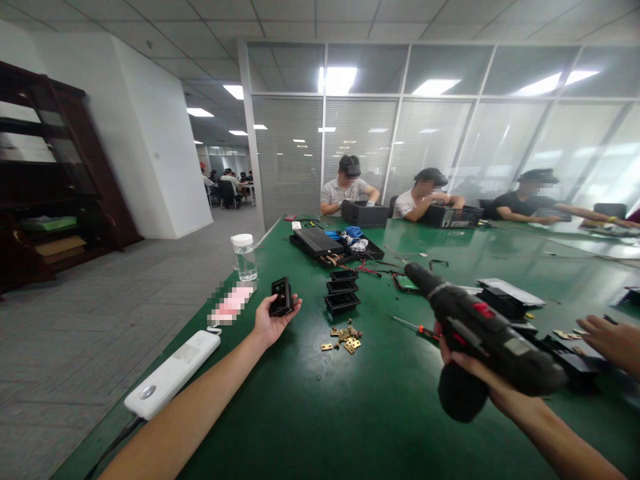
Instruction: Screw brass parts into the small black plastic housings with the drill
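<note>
My left hand (273, 320) is stretched out over the green table (320, 413), palm up, holding a small black rectangular part (281, 297). My right hand (475, 370) grips a black cordless drill (480, 330) with red marks, its nose pointing up and to the left. Between the hands lie several small brass pieces (345, 338) and a short stack of black frames (342, 291). A red-handled screwdriver (417, 327) lies just left of the drill.
A white power bank (173, 373) and a clear jar (245, 257) sit by the table's left edge. Black cases and cables (335, 243) lie farther back. Another person's hand (613, 340) reaches in from the right. Three people work at the far side.
</note>
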`<state>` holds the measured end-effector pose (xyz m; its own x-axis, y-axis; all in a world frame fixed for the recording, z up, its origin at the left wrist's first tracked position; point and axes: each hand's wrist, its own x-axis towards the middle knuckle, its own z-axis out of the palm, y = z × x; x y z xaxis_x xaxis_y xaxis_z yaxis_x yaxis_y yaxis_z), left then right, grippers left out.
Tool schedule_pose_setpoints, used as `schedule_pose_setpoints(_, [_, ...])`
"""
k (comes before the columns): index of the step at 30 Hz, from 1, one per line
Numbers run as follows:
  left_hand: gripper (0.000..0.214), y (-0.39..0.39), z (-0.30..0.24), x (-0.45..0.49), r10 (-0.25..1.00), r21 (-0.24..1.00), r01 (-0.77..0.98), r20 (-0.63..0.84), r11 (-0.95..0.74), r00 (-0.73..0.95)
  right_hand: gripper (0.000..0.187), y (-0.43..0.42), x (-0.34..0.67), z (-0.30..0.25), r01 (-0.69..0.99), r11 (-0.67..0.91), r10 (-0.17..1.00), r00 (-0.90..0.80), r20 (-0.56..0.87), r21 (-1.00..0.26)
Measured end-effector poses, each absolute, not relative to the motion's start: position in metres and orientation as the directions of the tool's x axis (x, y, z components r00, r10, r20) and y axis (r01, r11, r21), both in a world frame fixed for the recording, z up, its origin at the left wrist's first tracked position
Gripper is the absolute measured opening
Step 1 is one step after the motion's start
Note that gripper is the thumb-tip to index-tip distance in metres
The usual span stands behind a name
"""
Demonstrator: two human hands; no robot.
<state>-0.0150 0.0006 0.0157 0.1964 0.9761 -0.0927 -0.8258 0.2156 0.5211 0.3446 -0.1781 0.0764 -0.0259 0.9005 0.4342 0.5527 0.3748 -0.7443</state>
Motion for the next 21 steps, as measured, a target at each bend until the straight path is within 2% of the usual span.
schedule_pose_setpoints(1, [0.034,0.0,0.017,-0.015,0.976,0.526,-0.823,-0.09,0.214,0.197,0.035,-0.175,0.336,0.085,0.345,0.425,0.895,-0.022,0.445,-0.837])
schedule_pose_setpoints(3, [0.035,-0.001,0.017,-0.017,0.98,0.55,-0.812,-0.092,0.197,0.176,0.031,-0.166,0.318,0.101,-0.011,0.465,0.884,-0.031,0.466,-0.885])
schedule_pose_setpoints(6, [0.039,0.0,0.014,-0.018,0.987,0.614,-0.773,-0.096,0.161,0.129,0.035,-0.147,0.298,0.113,-0.256,0.449,0.884,-0.014,0.468,-0.856])
schedule_pose_setpoints(9, [0.046,0.002,0.01,-0.017,0.993,0.68,-0.724,-0.1,0.119,0.069,0.038,-0.124,0.29,0.102,-0.302,0.338,0.909,-0.139,0.392,-0.891])
schedule_pose_setpoints(13, [0.049,0.002,0.008,-0.014,0.997,0.716,-0.695,-0.069,0.067,0.025,0.033,-0.102,0.279,0.07,-0.232,0.183,0.901,-0.349,0.257,-0.955])
schedule_pose_setpoints(18, [0.038,0.002,0.009,-0.015,0.999,0.701,-0.713,-0.024,-0.013,-0.043,0.027,-0.1,0.251,0.044,-0.182,-0.021,0.85,-0.522,0.079,-0.983])
schedule_pose_setpoints(21, [0.032,0.004,0.007,-0.019,0.998,0.718,-0.696,-0.034,-0.009,-0.047,0.029,-0.101,0.24,0.043,-0.109,-0.058,0.801,-0.598,0.019,-0.992])
